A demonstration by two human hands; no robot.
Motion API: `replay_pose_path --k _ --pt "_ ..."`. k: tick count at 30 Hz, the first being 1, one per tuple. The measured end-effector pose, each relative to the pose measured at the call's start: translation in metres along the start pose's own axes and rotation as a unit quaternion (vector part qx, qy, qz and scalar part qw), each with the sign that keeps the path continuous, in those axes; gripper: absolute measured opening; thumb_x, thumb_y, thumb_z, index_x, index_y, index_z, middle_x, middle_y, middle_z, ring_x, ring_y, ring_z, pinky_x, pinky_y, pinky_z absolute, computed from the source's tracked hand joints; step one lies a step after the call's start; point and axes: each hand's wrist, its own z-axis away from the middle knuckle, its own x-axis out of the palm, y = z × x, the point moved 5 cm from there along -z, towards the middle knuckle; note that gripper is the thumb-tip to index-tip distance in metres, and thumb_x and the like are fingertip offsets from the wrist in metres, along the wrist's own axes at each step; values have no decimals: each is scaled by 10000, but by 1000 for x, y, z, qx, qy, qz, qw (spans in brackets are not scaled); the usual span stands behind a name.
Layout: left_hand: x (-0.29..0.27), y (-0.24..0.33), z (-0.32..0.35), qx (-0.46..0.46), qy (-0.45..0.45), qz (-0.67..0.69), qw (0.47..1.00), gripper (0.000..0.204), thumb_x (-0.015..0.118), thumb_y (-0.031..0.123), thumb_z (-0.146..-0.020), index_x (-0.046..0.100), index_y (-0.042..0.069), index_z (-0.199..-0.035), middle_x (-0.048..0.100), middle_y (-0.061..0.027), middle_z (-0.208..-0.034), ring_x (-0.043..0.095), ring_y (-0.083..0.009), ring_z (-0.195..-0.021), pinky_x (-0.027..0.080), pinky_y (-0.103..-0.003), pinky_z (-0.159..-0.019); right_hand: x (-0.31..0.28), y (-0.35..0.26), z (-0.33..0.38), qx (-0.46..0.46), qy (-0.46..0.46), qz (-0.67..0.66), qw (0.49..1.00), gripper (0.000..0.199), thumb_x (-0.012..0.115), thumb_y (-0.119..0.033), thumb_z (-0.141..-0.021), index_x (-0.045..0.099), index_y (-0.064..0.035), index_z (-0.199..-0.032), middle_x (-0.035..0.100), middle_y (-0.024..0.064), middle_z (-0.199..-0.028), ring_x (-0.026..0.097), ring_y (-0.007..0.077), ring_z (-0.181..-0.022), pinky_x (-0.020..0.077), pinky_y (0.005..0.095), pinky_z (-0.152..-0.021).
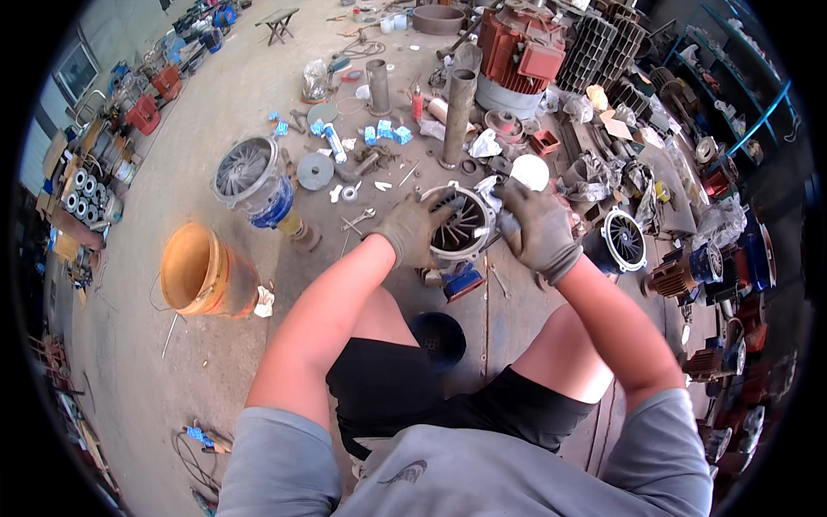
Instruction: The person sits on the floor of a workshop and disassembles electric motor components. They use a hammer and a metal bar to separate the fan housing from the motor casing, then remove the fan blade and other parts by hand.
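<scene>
A round metal motor housing point(459, 226) with spoke-like fins inside stands on the concrete floor between my knees. My left hand point(412, 229), in a grey glove, grips its left rim. My right hand point(536, 226), also gloved, presses on its right rim, beside a white cloth or paper point(488, 191) at the housing's top edge. A blue and red part point(463, 283) lies just under the housing. A dark round cap point(438, 338) sits on the floor closer to my lap.
An orange bucket point(200, 271) stands to the left, with a blue motor body point(251, 179) beyond it. Steel pipes point(457, 108) stand upright ahead, and a red motor point(519, 50) behind them. Another finned housing point(624, 239) and several motors crowd the right side. Small tools and blue boxes litter the floor.
</scene>
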Motion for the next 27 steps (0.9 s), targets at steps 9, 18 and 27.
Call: replay_pose_path --k 9,18,27 --pt "13 -4 -12 9 -88 -98 991 1310 868 691 -688 336 67 -1710 408 -219 -1702 570 -408 -1397 432 -474 -1205 7 -21 -18 -207 -390 -134 887 401 645 -420 -1037 785 -48 -1093 772 200 -1074 736 392 -1051 572 489 -948" --pt "-7 2 -3 -18 -87 -74 993 1268 797 790 -733 371 93 -1703 368 -232 -1719 519 -367 -1491 434 -461 -1217 32 9 31 472 -131 -639 593 437 637 -514 -1109 708 -98 -996 578 -10 -775 664 185 -868 535 468 -856" --pt "-3 4 -12 -15 -60 -24 998 1263 863 705 -678 420 44 -1659 422 -305 -1645 503 -460 -1453 394 -536 -1247 44 18 33 352 -10 -547 759 521 558 -442 -1148 557 -20 -1454 578 204 -1415 624 374 -1300 440 525 -1151"
